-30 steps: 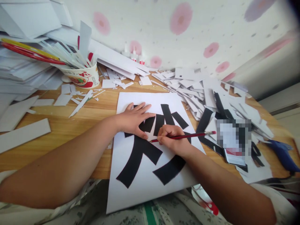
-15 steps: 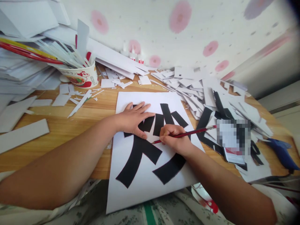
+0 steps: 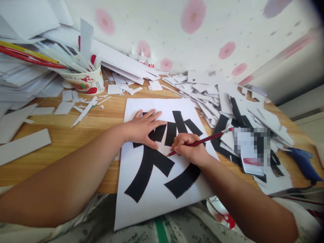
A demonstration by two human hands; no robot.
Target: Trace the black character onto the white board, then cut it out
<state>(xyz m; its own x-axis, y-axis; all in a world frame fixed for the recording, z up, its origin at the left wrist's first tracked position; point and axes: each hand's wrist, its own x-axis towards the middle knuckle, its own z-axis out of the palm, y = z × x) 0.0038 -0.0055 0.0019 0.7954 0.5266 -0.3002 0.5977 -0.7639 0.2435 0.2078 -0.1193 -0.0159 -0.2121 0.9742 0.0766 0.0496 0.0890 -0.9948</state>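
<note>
A white sheet [image 3: 141, 216] lies at the table's front edge with black cut shapes [image 3: 141, 175] on it, arranged like a written character. My left hand [image 3: 144, 126] rests flat on the upper left shapes, its fingers spread. In my right hand [image 3: 187, 145] is a dark red pencil [image 3: 210, 137], slanting up to the right. The pencil tip touches or nearly touches the sheet along the upper edge of a black shape, right of my left thumb. My right hand hides part of the shapes beneath it.
A paper cup [image 3: 87, 82] of sticks stands at the back left beside stacked white boards [image 3: 27, 20]. White scraps [image 3: 202, 87] pile up at the back right. A partly blurred phone [image 3: 253, 165] and a blue glue gun [image 3: 305, 163] lie right. Small bottles [image 3: 142, 58] stand behind.
The pencil tip has moved slightly to the right and down along the shape's edge. My left hand stays in the same place on the shapes. The view has shifted slightly.
</note>
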